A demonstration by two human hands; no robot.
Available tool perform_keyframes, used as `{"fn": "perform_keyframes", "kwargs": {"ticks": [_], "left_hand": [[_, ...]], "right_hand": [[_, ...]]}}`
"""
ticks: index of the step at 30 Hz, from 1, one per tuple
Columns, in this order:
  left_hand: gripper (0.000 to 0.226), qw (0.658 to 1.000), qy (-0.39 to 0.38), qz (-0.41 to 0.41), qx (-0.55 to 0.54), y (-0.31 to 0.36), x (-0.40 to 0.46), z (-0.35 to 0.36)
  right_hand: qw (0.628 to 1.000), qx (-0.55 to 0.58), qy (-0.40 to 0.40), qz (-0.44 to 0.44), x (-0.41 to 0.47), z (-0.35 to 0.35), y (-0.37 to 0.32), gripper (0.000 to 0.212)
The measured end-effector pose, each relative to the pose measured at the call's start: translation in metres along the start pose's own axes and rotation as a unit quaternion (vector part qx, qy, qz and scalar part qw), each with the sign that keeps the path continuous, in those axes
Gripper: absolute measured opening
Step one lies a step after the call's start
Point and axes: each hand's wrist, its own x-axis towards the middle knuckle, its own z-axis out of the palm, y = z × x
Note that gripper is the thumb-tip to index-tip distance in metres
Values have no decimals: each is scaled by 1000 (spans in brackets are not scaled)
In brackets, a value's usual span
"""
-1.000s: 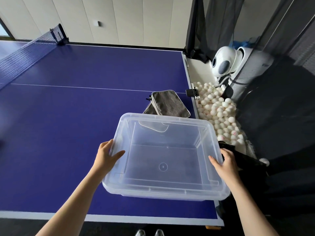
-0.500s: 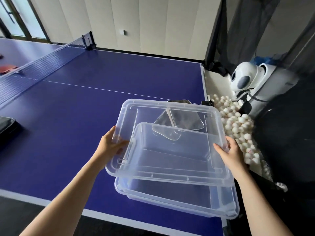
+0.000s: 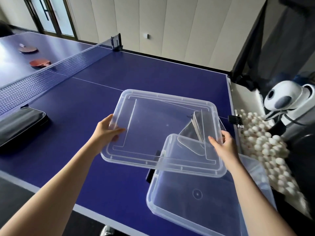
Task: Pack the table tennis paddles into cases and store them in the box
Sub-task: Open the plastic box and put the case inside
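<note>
Blue table tennis table (image 3: 105, 79) fills the view, pale panelled wall behind. Near to far:

Clear plastic box (image 3: 201, 198) sits open at the near right corner of the table, overhanging the edge; nothing visible inside. Its bottom right is cut off by the frame.

Lid (image 3: 163, 132) is held off the box, above it and to the left, one corner overlapping the box rim. Left hand (image 3: 104, 133) grips the lid's left edge, thumb on top, fingers curled under. Right hand (image 3: 221, 147) grips the right edge the same way.

Grey case (image 3: 196, 128) lies on the table behind the box, seen only through the lid. It looks partly open, but distortion through the plastic makes that hard to call. Black case (image 3: 18, 123) lies flat at far left, near the net (image 3: 51, 75); left end is cropped, zip state unreadable.

Two red paddles (image 3: 40, 63) (image 3: 28, 49) lie beyond the net on the far half, well apart from both cases. None packed yet.

Step in hand, my read: parking the lid. Keep it level and set it flat on bare table left of the box, short of the black case, leaving the box mouth free. Slide the box inboard too; the overhang risks tipping.

Off the right edge: a heap of white balls (image 3: 260, 147) and a white ball machine (image 3: 283, 101), partly cropped.
</note>
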Motion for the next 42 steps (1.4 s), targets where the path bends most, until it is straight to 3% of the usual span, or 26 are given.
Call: {"fn": "perform_keyframes", "kwargs": {"ticks": [9,17,30,33,36,42], "left_hand": [[46,1000,-15,-19,-10,-22,125,-113],[61,998,-24,-21,56,-40,244,-172],[65,977,-67,-56,196,-126,383,-116],[67,965,-77,-60,245,-152,401,-100],[66,958,-68,-63,271,-172,414,-87],[57,950,-68,-64,299,-195,430,-74]], "right_hand": [[999,22,21,36,28,132,-75,45],[992,-33,82,92,58,222,-120,43],[985,-62,83,137,158,309,-62,36],[983,-89,77,137,175,327,-37,27],[982,-110,72,137,185,342,-13,34],[979,-119,78,143,194,363,10,28]]}}
